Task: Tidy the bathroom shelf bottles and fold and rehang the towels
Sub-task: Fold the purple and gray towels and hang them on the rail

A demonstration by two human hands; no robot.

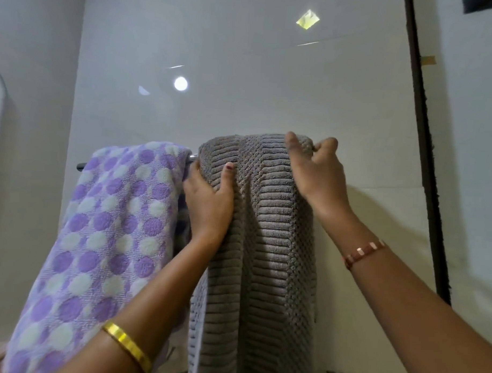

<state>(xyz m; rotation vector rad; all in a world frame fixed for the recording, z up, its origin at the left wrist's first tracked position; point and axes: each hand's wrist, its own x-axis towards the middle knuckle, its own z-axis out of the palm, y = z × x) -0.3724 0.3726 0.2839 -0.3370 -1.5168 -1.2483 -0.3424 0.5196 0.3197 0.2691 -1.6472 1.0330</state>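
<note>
While both forearms reach up from the bottom of the shot, you can see a gold bangle [127,347] on the left wrist and a copper-coloured bracelet [363,252] on the right one. Past those, the left hand [209,201] is laid against the left edge of the grey towel [265,242], thumb up on the front ribbing and the fingers wrapped round the side fold, so it's gripping that edge. The right hand [318,169] is up higher at the top right corner, fingers curled over the fold where the towel goes over the bar, pinching the fabric there between thumb and fingers.

The grey towel itself is draped over the towel bar [193,157] and hangs straight down, folded narrow, ribbed on one half and waffle-textured on the other. Just to its left, touching or nearly so, the purple dotted towel [112,223] hangs over the same bar, a bit slanted, lilac and white spots all over. Only a short bit of bar shows between them, plus the dark end sticking out on the far left.

Behind all that is a pale glossy tiled wall [243,74] with light reflections on it, and a dark vertical strip [421,136] running down the right side.
</note>
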